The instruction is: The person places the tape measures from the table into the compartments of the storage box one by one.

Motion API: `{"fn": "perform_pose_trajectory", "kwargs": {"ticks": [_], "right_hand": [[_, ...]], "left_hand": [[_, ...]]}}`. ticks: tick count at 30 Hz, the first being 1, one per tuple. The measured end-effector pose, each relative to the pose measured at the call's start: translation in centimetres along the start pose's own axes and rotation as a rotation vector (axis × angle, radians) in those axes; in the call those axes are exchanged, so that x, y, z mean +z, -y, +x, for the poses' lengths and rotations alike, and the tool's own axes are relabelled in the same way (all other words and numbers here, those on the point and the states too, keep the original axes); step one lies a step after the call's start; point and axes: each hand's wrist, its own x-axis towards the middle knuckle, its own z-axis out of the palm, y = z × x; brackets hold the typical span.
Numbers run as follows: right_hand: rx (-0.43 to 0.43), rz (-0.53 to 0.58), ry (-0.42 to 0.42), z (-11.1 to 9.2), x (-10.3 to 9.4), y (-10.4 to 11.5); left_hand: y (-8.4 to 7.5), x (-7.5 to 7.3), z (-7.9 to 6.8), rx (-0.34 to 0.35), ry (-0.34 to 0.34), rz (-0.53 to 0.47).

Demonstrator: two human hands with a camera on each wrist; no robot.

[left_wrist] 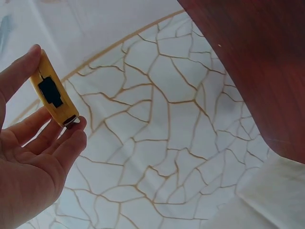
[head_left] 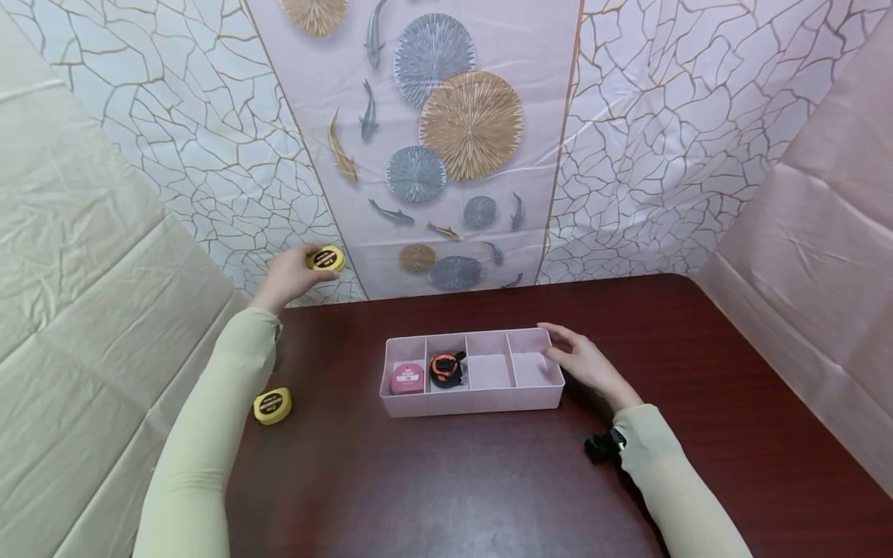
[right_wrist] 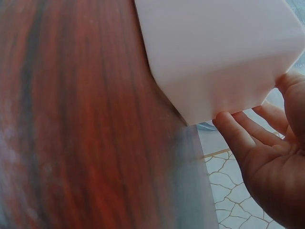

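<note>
Raised over the table's far left edge, my left hand [head_left: 288, 275] pinches a yellow tape measure [head_left: 329, 259] between thumb and fingers. The left wrist view shows that tape measure [left_wrist: 55, 90] edge-on, with a dark patch on its side. My right hand [head_left: 589, 362] holds the right end of a pale pink divided box [head_left: 474, 401], thumb at the rim; the right wrist view shows fingertips [right_wrist: 224, 117] against the end wall. A pink tape measure [head_left: 408, 378] sits in the box's leftmost compartment, and a black and orange tape measure [head_left: 446, 370] in the one beside it.
Another yellow tape measure [head_left: 272, 405] lies on the dark red wooden table [head_left: 446, 473], near the left forearm. Patterned cloth [head_left: 628, 155] hangs behind the far edge, and plain beige cloth [head_left: 84, 310] flanks the left side. A black device [head_left: 604, 446] is on the right wrist.
</note>
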Motion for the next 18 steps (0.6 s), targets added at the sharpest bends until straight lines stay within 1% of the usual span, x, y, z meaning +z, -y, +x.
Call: {"fn": "perform_pose_trajectory", "kwargs": {"ticks": [6, 10, 18], "right_hand": [[0.003, -0.004, 0.000, -0.1, -0.1, 0.1], [0.002, -0.002, 0.008, -0.1, -0.1, 0.0], [0.004, 0.006, 0.014, -0.1, 0.0, -0.1]], "left_hand": [[-1.7, 0.0, 0.6, 0.013, 0.017, 0.010], [-3.0, 0.2, 1.1, 0.034, 0.032, -0.020], [-5.7, 1.1, 2.2, 0.126, 0.027, -0.037]]}}
